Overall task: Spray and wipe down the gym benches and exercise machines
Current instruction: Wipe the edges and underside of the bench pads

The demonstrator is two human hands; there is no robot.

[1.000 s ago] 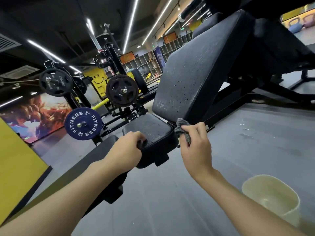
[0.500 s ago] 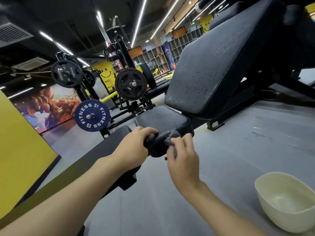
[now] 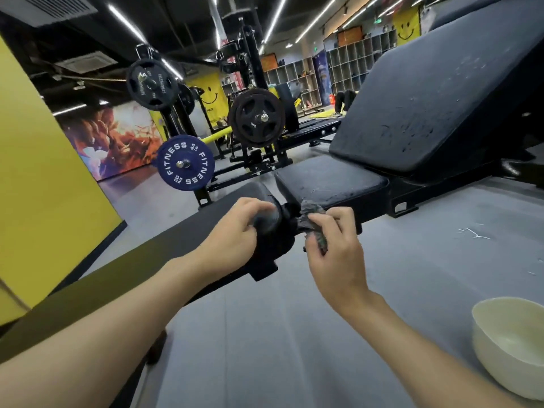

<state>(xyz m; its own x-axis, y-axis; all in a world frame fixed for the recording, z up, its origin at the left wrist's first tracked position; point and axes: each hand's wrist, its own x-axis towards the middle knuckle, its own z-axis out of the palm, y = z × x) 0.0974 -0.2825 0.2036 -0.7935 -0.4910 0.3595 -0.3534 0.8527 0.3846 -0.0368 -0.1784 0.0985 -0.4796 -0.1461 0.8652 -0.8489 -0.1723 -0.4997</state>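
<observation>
Grey cloth (image 3: 313, 223) at the near end of the gym bench (image 3: 329, 181).
My left hand (image 3: 235, 234) grips the black end pad (image 3: 272, 231), fingers curled round it; my right hand (image 3: 335, 254) pinches the crumpled cloth just beside it. The gym bench runs lengthwise away toward upper right, backrest (image 3: 435, 113) tilted upward.

Most of the rag (image 3: 313, 223) is bunched inside the right hand (image 3: 335, 254), so its full shape can't be made out. The left hand (image 3: 235, 234) covers the near end of the black foot pad (image 3: 272, 228). The pale bowl (image 3: 500, 348) runs off the right edge, and the backrest (image 3: 426, 113) runs off the top right. Whatever sits in the far cubbies (image 3: 347, 66) is too small to tell.
</observation>
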